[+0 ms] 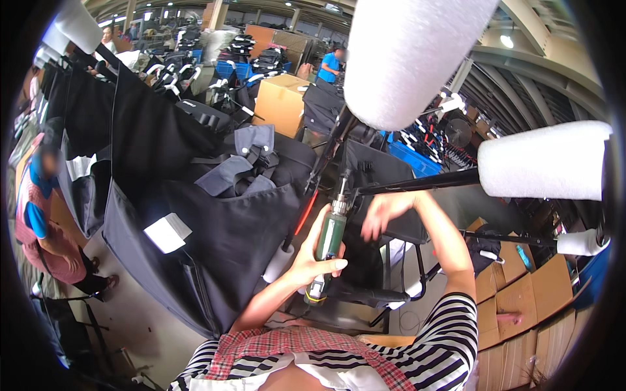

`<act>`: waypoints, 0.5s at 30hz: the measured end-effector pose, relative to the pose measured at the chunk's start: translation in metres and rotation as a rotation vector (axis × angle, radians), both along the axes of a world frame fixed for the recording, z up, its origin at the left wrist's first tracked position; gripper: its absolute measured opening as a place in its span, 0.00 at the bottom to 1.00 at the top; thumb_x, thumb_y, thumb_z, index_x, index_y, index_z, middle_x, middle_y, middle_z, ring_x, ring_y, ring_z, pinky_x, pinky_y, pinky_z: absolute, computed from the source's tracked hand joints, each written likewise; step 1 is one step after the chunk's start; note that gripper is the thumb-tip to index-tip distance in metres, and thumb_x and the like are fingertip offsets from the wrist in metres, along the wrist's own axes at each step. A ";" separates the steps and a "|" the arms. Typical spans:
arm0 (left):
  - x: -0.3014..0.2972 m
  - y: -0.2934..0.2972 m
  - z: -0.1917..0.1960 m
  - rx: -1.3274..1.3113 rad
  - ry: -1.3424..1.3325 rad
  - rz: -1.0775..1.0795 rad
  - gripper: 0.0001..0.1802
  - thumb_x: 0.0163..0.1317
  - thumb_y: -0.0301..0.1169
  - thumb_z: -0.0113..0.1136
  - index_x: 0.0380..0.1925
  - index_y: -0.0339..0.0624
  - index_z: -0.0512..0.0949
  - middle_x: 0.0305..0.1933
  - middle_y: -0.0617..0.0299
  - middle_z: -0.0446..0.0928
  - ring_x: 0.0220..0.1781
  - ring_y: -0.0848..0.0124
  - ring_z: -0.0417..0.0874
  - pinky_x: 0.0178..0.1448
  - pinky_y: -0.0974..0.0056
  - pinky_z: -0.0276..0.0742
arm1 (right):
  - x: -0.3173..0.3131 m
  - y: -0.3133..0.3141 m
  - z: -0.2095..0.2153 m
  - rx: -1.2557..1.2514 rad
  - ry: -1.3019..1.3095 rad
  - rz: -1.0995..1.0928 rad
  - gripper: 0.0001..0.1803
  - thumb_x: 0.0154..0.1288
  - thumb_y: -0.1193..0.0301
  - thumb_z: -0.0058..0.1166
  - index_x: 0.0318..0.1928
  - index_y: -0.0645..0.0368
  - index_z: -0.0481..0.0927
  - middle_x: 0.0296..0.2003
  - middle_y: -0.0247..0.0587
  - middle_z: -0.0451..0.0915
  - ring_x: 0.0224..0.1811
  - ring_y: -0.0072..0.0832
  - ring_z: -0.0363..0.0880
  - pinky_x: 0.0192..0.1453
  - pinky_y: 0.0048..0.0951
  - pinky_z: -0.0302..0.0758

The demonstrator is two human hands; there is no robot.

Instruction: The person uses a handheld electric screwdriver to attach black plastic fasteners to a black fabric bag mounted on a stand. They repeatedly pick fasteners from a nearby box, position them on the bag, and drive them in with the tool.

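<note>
My left hand (312, 257) is clamped on a green pneumatic screwdriver (329, 238); my right hand (386, 212) grips the black frame tube (417, 182), fingers curled around it.

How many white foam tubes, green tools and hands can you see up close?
White foam tube-shaped sleeves on black metal frame bars: 3 (big one at top, one at right, small one at far right)
Green cylindrical power screwdriver: 1
The person's own hands: 2 (left hand, right hand)
Total: 6

Grey floor (130, 313) — flattened cardboard boxes (528, 293)
</note>
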State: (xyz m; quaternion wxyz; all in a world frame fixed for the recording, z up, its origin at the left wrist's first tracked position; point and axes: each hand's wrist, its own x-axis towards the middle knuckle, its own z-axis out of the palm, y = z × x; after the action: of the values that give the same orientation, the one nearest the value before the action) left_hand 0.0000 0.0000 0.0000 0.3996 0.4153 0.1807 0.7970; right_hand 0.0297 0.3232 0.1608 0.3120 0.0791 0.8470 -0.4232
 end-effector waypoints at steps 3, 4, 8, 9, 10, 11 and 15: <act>0.003 0.009 0.006 0.037 -0.012 -0.045 0.65 0.55 0.18 0.72 0.80 0.61 0.36 0.33 0.58 0.74 0.27 0.72 0.79 0.34 0.65 0.79 | -0.037 0.085 -0.034 0.713 0.497 -0.033 0.12 0.67 0.67 0.57 0.45 0.56 0.88 0.38 0.47 0.88 0.43 0.31 0.88 0.50 0.37 0.83; -0.005 0.009 0.009 0.037 0.007 -0.041 0.65 0.55 0.19 0.72 0.80 0.61 0.36 0.33 0.58 0.74 0.27 0.72 0.79 0.34 0.65 0.79 | -0.066 0.093 -0.050 0.868 0.618 -0.028 0.11 0.68 0.67 0.56 0.46 0.52 0.87 0.42 0.47 0.87 0.47 0.36 0.86 0.55 0.39 0.80; -0.009 -0.008 0.008 -0.029 0.018 0.025 0.65 0.54 0.19 0.72 0.80 0.59 0.36 0.33 0.58 0.74 0.27 0.72 0.79 0.33 0.66 0.78 | -0.133 0.098 -0.142 1.152 0.556 0.131 0.20 0.62 0.61 0.60 0.56 0.37 0.84 0.71 0.39 0.67 0.76 0.47 0.58 0.75 0.64 0.56; -0.006 -0.008 0.014 -0.023 0.014 0.001 0.65 0.54 0.19 0.72 0.80 0.59 0.36 0.33 0.58 0.74 0.27 0.73 0.79 0.33 0.66 0.78 | -0.128 0.113 -0.155 1.179 0.451 0.049 0.22 0.60 0.58 0.61 0.57 0.34 0.83 0.74 0.37 0.61 0.78 0.45 0.52 0.76 0.73 0.46; -0.008 -0.008 0.014 -0.031 0.035 0.012 0.65 0.54 0.21 0.73 0.80 0.60 0.35 0.33 0.57 0.74 0.27 0.71 0.79 0.33 0.65 0.79 | -0.128 0.113 -0.152 1.274 0.440 0.087 0.21 0.61 0.57 0.60 0.56 0.34 0.84 0.74 0.37 0.60 0.78 0.45 0.53 0.77 0.72 0.44; -0.009 -0.007 0.014 -0.038 0.056 0.014 0.66 0.53 0.22 0.74 0.80 0.61 0.35 0.33 0.56 0.73 0.27 0.70 0.79 0.33 0.64 0.79 | -0.124 0.114 -0.148 1.371 0.421 0.118 0.20 0.61 0.57 0.58 0.56 0.34 0.84 0.74 0.37 0.60 0.78 0.45 0.53 0.78 0.70 0.43; 0.002 -0.009 0.015 0.014 0.035 -0.022 0.65 0.54 0.20 0.72 0.80 0.58 0.35 0.33 0.58 0.74 0.27 0.72 0.79 0.33 0.66 0.79 | -0.086 0.089 -0.094 1.581 0.816 0.196 0.15 0.63 0.54 0.54 0.32 0.44 0.91 0.64 0.35 0.72 0.70 0.41 0.62 0.78 0.63 0.48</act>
State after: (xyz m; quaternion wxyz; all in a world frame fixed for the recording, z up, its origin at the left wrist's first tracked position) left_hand 0.0017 -0.0090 0.0150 0.4022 0.4338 0.1775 0.7865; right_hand -0.0566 0.4120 0.0666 -0.1246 0.0418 0.9392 0.3173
